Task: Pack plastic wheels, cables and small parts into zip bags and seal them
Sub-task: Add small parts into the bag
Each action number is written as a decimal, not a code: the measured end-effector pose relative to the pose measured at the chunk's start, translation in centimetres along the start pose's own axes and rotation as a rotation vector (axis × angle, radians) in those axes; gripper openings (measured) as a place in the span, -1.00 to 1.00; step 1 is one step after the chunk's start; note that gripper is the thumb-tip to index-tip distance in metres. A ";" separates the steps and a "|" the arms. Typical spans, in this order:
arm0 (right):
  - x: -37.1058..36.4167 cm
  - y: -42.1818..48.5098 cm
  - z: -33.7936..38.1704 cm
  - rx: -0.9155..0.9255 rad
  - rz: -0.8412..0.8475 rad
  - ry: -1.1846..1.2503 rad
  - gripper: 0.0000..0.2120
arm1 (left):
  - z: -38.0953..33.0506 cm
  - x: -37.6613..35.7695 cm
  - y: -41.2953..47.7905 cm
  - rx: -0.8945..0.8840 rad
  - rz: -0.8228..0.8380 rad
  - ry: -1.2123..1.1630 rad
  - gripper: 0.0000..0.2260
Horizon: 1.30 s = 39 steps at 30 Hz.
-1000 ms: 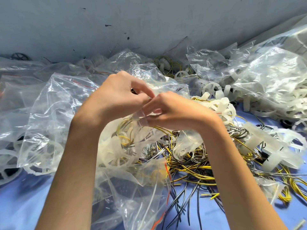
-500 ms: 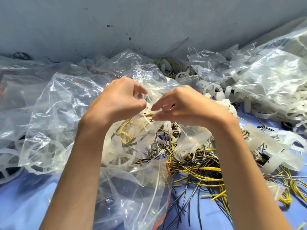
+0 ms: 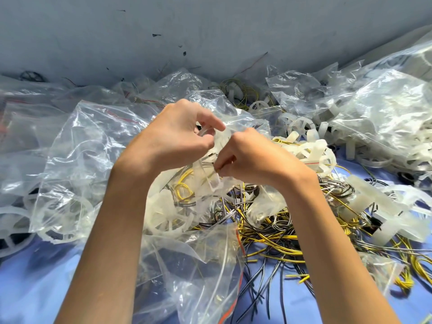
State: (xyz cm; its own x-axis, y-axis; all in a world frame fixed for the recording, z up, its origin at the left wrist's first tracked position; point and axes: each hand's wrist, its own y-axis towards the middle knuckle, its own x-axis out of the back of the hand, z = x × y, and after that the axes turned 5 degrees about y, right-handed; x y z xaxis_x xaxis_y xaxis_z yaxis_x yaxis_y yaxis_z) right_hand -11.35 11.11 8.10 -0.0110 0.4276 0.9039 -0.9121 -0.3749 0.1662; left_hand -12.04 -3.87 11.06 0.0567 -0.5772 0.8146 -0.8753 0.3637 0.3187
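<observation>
Over a blue-covered surface set against a scuffed grey wall, the left hand and right hand each pinch the top edge of a clear zip bag at centre, apparently holding a white wheel and yellow wires. Loose cables, plastic wheels and crumpled bags lie heaped around it.

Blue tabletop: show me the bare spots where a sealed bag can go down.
Bare blue tabletop shows at the near left, bordered by the left forearm and bagged wheels. Between the forearms, only slivers among cables. Centre, right and back are crowded: bags, loose wheels.
</observation>
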 end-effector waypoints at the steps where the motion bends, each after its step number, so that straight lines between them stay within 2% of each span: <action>1: 0.3 0.0 0.1 0.019 -0.050 0.045 -0.80 | 0.0 0.0 0.0 0.005 -0.003 0.003 -0.69; 5: 0.8 0.2 0.2 0.057 -0.192 0.207 -0.85 | 0.1 0.2 0.0 0.015 -0.004 0.011 -0.70; 8: 0.4 0.4 0.4 0.055 -0.215 0.201 -0.88 | 0.0 0.3 -0.1 0.008 -0.014 0.016 -0.71; 15: -1.4 0.3 2.5 0.096 -0.061 0.053 -0.82 | -0.4 0.8 -0.4 -0.024 -0.070 -0.014 -0.70; 18: -2.0 0.5 2.7 0.099 -0.005 -0.009 -0.90 | -0.4 0.8 -0.5 -0.026 -0.054 -0.023 -0.70; 24: -1.5 0.3 2.4 0.098 0.238 0.011 -0.80 | -0.1 0.4 -0.2 -0.010 0.000 -0.022 -0.70; 28: -1.1 0.0 1.8 0.110 0.317 -0.013 -0.77 | 0.2 0.2 -0.1 0.008 0.029 -0.010 -0.71; 30: -0.8 0.0 1.8 0.129 0.293 -0.001 -0.76 | 0.3 0.1 0.0 0.016 0.025 0.007 -0.74; 33: 1.0 -0.4 1.1 0.115 0.121 0.126 -0.72 | 0.7 0.0 0.2 0.031 0.034 0.072 -0.78; 36: 2.5 -1.1 -0.2 0.034 -0.018 0.137 -0.68 | 1.4 -0.1 0.4 0.056 0.087 0.174 -0.61; 39: 2.9 -1.3 -1.3 -0.053 -0.056 0.100 -0.67 | 1.4 -0.5 0.3 0.051 0.261 0.286 -0.52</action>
State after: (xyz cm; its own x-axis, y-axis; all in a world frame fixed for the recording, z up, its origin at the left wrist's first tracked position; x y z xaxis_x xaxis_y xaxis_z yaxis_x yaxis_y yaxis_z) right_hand -10.75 13.92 9.98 0.0021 0.5279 0.8493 -0.9328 -0.3049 0.1918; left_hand -13.01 -4.45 10.09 -0.0460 -0.2408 0.9695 -0.9004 0.4304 0.0641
